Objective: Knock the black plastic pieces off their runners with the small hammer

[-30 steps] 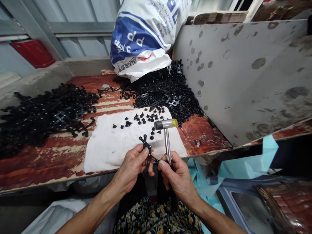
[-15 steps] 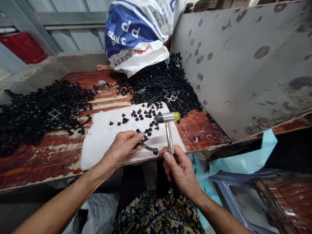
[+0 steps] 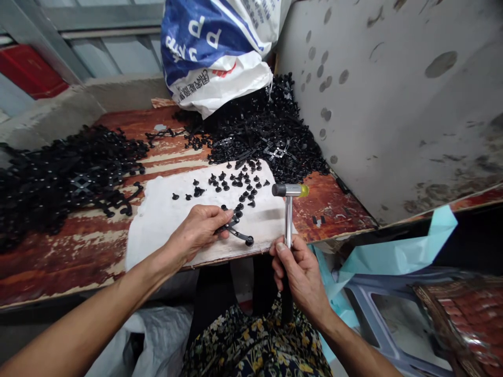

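Grip of your right hand [image 3: 302,277]: clamped round the steel handle of a small hammer [image 3: 288,220], its yellow-tipped head held upright above the cloth's edge. Left hand [image 3: 198,233]: grip closed on a forked black plastic piece [image 3: 236,232], pressed to the white cloth [image 3: 204,220]. Loose black studs [image 3: 231,183] lie just beyond. Risk: a glancing blow could catch your left fingers or scatter studs. Farther off, black heaps [image 3: 267,125] cover the bench [image 3: 334,209], beneath a woven sack [image 3: 208,52].
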A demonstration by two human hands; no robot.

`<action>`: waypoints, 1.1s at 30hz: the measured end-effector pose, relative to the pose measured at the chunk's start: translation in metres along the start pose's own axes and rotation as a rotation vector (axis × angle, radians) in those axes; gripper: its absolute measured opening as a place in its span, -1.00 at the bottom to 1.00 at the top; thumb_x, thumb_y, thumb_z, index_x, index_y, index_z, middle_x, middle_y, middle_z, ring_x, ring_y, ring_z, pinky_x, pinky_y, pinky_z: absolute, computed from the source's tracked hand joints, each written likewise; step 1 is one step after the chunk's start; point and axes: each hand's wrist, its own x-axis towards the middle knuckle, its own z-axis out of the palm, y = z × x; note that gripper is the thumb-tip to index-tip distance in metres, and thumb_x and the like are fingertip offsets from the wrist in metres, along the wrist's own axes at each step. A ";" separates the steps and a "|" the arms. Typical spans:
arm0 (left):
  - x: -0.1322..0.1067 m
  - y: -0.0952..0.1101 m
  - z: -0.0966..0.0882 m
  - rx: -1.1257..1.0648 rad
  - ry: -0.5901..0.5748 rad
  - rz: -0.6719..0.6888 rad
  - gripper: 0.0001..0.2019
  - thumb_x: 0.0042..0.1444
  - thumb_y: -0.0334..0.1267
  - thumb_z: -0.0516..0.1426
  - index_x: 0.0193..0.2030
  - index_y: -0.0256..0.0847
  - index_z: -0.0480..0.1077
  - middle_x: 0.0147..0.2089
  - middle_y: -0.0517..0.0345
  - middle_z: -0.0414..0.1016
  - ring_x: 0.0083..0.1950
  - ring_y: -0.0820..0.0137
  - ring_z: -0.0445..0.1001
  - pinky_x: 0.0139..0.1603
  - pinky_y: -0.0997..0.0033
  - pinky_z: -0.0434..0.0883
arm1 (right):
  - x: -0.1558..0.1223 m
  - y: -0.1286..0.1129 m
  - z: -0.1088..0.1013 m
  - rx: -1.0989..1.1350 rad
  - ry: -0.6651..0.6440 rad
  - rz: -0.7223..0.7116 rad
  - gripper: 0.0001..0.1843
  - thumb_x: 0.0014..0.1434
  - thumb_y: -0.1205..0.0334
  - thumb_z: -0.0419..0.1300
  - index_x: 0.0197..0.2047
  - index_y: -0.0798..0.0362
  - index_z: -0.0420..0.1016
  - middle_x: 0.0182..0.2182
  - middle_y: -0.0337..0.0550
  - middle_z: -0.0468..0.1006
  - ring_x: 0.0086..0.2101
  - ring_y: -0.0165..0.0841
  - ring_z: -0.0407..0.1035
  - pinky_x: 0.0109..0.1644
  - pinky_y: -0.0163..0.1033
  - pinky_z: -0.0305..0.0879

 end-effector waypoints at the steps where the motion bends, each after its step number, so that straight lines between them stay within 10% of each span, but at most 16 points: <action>1: 0.000 0.000 0.000 0.001 -0.003 -0.002 -0.70 0.12 -0.18 0.23 -0.52 -0.27 0.29 -0.69 0.21 0.35 -0.79 0.70 -0.05 -0.73 0.62 -0.19 | 0.000 0.000 0.000 0.003 0.002 0.003 -0.58 0.18 -0.20 0.24 -0.32 -0.01 0.29 -0.61 -0.44 0.27 -0.69 -0.56 0.09 -0.71 -0.48 0.15; 33: 0.001 0.004 0.000 -0.016 -0.029 -0.051 -0.71 0.25 -0.23 0.14 -0.48 -0.30 0.31 -0.70 0.25 0.33 -0.79 0.69 0.00 -0.76 0.70 -0.12 | 0.002 0.000 -0.001 0.002 0.000 0.034 -0.52 0.14 -0.25 0.25 -0.31 0.00 0.28 -0.64 -0.46 0.24 -0.70 -0.57 0.09 -0.70 -0.48 0.15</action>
